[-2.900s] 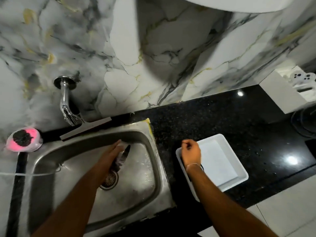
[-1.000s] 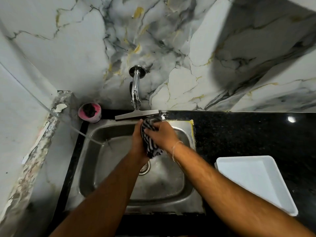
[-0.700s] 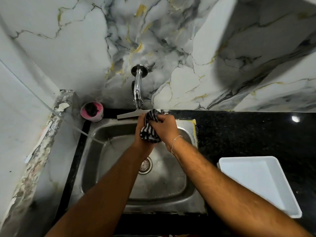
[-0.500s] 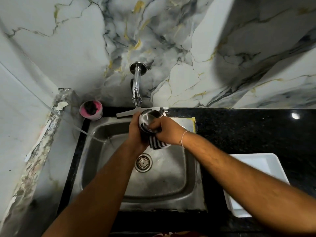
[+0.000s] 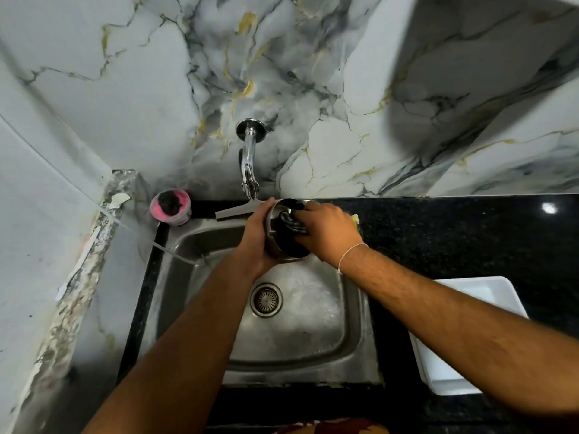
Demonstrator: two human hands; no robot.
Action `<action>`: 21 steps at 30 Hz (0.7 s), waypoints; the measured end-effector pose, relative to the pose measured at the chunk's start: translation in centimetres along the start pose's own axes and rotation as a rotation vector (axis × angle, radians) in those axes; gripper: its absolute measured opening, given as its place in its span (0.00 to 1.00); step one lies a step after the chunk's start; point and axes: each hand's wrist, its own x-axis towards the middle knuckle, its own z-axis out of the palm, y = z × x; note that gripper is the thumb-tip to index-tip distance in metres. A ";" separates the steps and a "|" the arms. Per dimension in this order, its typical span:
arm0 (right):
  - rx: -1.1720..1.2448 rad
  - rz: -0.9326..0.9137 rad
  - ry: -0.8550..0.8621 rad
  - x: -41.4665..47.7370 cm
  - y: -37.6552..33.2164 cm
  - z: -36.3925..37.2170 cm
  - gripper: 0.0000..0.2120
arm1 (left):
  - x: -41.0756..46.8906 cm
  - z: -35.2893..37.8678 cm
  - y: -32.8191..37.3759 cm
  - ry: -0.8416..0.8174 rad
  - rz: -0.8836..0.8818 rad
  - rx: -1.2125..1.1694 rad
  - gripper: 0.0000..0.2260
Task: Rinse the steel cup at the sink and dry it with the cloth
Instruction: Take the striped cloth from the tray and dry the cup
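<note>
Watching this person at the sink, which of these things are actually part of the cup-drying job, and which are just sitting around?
In use:
- steel cup, gripped by the left hand
- striped cloth, pushed into the cup by the right hand
- sink, below both hands
- tap, no water visibly running

Just lying about:
- pink tub with a dark scrubber
- white tray on the black counter

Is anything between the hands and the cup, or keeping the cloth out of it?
Nothing visible. The left hand grips the cup directly by its outer wall above the sink. The right hand presses the cloth straight into the open mouth.
</note>
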 end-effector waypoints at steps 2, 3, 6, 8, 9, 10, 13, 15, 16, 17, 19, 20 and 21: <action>0.069 -0.009 0.037 -0.2 -0.5 0.2 0.21 | -0.5 0.0 -0.2 0.023 0.008 0.002 0.27; 0.079 -0.029 0.080 -0.3 -0.6 0.2 0.20 | -0.7 0.0 -0.1 0.016 0.014 0.014 0.28; 0.082 -0.080 0.243 0.1 -0.5 0.1 0.18 | -1.0 0.3 0.4 -0.017 0.002 0.051 0.28; 0.103 -0.152 0.334 0.4 -0.8 0.3 0.16 | -1.2 0.8 0.7 -0.004 -0.022 0.075 0.28; 0.102 -0.229 0.352 0.4 -1.0 0.7 0.13 | -1.3 1.0 0.7 0.008 -0.032 0.106 0.27; 0.101 -0.304 0.346 0.3 -1.2 1.3 0.09 | -1.3 1.1 0.6 0.017 -0.041 0.140 0.26; 0.070 -0.394 0.229 -0.1 -0.2 2.2 0.09 | -1.2 0.3 0.0 0.031 -0.076 0.168 0.22; -0.026 -0.346 0.074 -0.5 1.0 2.1 0.15 | -0.9 -0.2 -0.1 0.032 -0.092 0.177 0.24; -0.077 -0.298 -0.002 -0.7 1.4 2.1 0.18 | -0.7 -0.3 -0.1 0.034 -0.094 0.185 0.25; -0.108 -0.251 -0.069 -1.0 1.4 2.0 0.20 | -0.5 -0.2 -0.1 0.042 -0.092 0.195 0.26; -0.068 -0.152 -0.176 -1.5 1.1 1.9 0.20 | -0.4 0.4 -0.2 0.061 -0.075 0.238 0.27; -0.015 -0.100 -0.214 -1.6 0.8 1.8 0.18 | -0.3 0.7 -0.2 0.063 -0.066 0.265 0.26; 0.046 -0.044 -0.252 -1.7 0.6 1.5 0.16 | -0.2 1.0 -0.4 0.065 -0.063 0.285 0.25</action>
